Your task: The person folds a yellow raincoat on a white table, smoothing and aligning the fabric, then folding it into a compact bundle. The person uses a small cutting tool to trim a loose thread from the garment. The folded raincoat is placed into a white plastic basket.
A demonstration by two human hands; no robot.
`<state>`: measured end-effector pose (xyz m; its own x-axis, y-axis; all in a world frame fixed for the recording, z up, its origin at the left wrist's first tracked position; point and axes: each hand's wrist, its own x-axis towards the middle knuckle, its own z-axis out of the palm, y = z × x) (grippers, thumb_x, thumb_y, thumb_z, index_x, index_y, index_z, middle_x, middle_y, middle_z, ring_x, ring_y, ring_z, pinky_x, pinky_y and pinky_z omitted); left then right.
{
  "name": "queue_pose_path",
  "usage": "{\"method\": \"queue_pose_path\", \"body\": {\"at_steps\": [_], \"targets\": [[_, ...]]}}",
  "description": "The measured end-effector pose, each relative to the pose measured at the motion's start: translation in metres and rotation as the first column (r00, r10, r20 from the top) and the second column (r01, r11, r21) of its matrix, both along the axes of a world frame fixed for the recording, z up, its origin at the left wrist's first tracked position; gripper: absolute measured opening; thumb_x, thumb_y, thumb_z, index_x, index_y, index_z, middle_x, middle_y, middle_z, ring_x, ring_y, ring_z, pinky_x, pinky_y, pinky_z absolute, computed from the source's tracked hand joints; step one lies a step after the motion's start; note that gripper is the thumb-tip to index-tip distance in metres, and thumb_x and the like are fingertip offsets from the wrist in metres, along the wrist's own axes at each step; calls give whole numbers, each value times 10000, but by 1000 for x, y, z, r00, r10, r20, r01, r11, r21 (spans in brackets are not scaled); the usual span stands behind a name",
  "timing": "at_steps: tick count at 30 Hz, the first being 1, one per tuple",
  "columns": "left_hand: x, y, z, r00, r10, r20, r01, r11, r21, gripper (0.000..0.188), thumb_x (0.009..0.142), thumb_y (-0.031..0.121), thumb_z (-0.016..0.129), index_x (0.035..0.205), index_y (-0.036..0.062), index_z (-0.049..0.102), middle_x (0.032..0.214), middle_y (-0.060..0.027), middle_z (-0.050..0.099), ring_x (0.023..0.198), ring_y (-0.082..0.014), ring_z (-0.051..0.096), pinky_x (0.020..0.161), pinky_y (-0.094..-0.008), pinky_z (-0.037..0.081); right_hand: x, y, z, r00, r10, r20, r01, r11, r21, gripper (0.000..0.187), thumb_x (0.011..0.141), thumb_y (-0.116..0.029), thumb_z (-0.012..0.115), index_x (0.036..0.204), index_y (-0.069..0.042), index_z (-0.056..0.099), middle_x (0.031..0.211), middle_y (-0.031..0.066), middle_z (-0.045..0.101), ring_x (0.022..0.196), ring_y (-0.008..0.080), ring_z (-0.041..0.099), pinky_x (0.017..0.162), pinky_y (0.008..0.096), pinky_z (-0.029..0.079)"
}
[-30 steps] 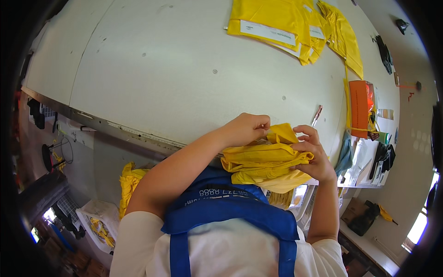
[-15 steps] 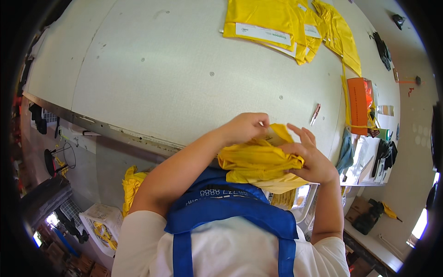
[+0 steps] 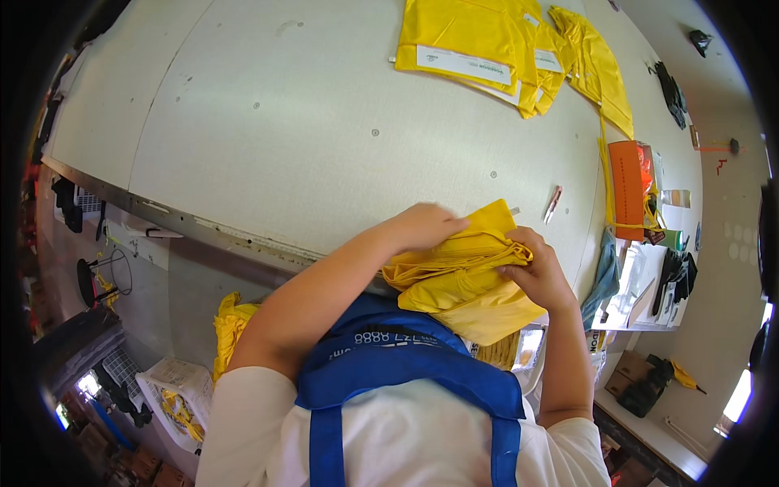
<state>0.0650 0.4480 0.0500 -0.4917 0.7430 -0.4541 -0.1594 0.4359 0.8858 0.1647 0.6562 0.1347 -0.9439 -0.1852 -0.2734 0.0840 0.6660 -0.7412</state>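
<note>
A bunched, smooth yellow fabric piece point(image 3: 466, 280) lies in many folds between my hands, over the table's near edge and against my blue apron. Its exact kind does not show. My left hand point(image 3: 426, 226), slightly blurred, is closed at the upper left of the folds, fingertips partly hidden by the cloth. On the other side my right hand point(image 3: 542, 264) pinches the gathered edge between thumb and fingers. A pointed flap of the fabric sticks up between the hands, a small pale tab beside it. The lower part hangs down toward the right.
Folded yellow pieces with white labels point(image 3: 458, 61) lie on the white table point(image 3: 308, 162) at the far right. A red-handled tool point(image 3: 553, 203) lies beyond my right hand, near an orange box point(image 3: 627, 191) and a blue-grey cloth point(image 3: 603, 276). Below left stands a white basket point(image 3: 166, 390).
The right fingers, spread earlier, have closed on the gathered edge. The flap between the hands now stands up higher. The fabric's lower part has opened out toward the right.
</note>
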Motion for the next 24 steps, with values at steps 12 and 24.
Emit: {"method": "queue_pose_path", "body": {"at_steps": [12, 24], "targets": [[26, 19, -76, 818, -574, -45, 576, 813, 86, 387, 840, 288, 611, 1131, 33, 619, 1176, -185, 604, 1084, -294, 565, 922, -378, 424, 16, 24, -39, 925, -81, 371, 211, 922, -324, 424, 830, -10, 642, 1202, -65, 445, 871, 65, 613, 723, 111, 594, 642, 272, 503], [34, 5, -71, 984, -12, -179, 24, 998, 61, 223, 846, 204, 556, 993, 55, 633, 930, -181, 646, 849, -298, 623, 728, -370, 478, -12, 33, -38, 903, -28, 429, 234, 869, -436, 460, 854, -48, 619, 1264, -65, 411, 885, 52, 586, 778, 130, 570, 734, 271, 476]]}}
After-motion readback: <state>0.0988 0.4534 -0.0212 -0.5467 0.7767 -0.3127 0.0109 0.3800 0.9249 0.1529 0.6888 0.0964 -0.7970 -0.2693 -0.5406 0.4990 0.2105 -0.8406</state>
